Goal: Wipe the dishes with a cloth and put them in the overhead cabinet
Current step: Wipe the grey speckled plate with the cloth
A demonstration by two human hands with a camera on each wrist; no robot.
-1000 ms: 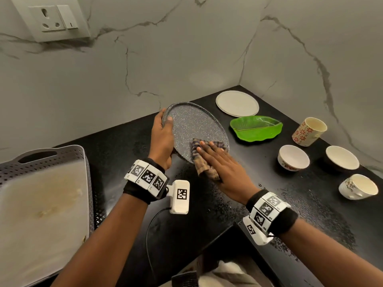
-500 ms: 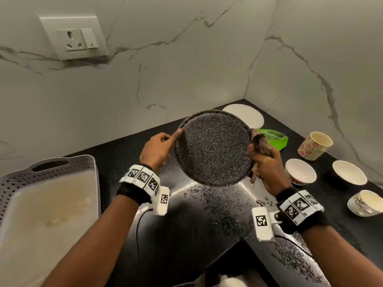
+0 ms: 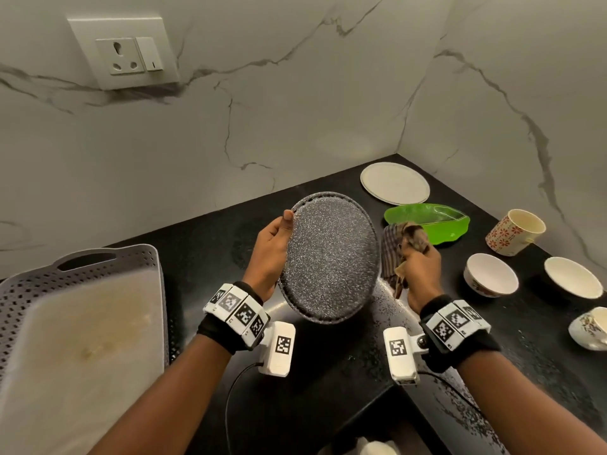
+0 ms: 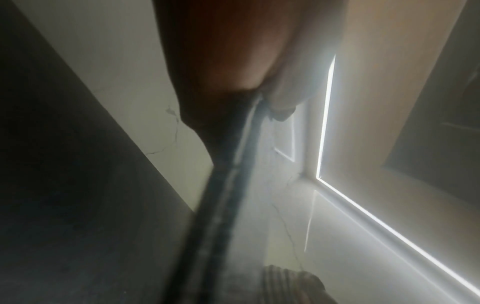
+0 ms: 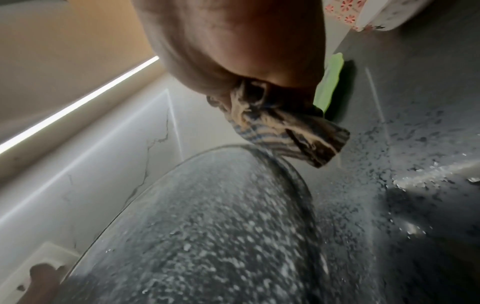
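the round speckled grey plate [image 3: 330, 262] has turned edgeways; bowls and cups crowd the surface's [image 3: 203, 244] right edge; left hand [image 3: 270, 254] fingers grip its rim, right hand [image 3: 422, 270] fingers clutch the checked brown cloth [image 3: 399, 247].

Bare black counter [image 3: 203, 257] between tray [image 3: 154, 290] on the left and the dishes on the right; a hand could pass there. Held plate [image 3: 328, 261] stands tilted over that middle strip, cloth [image 3: 394, 247] just beside its right edge. Right side is crowded: white plate [image 3: 394, 183] in the corner, green dish [image 3: 437, 221], mug [image 3: 512, 233], two bowls [image 3: 491, 274], cup [image 3: 591, 328]. Gaps between them are narrow. Walls close the back and right.
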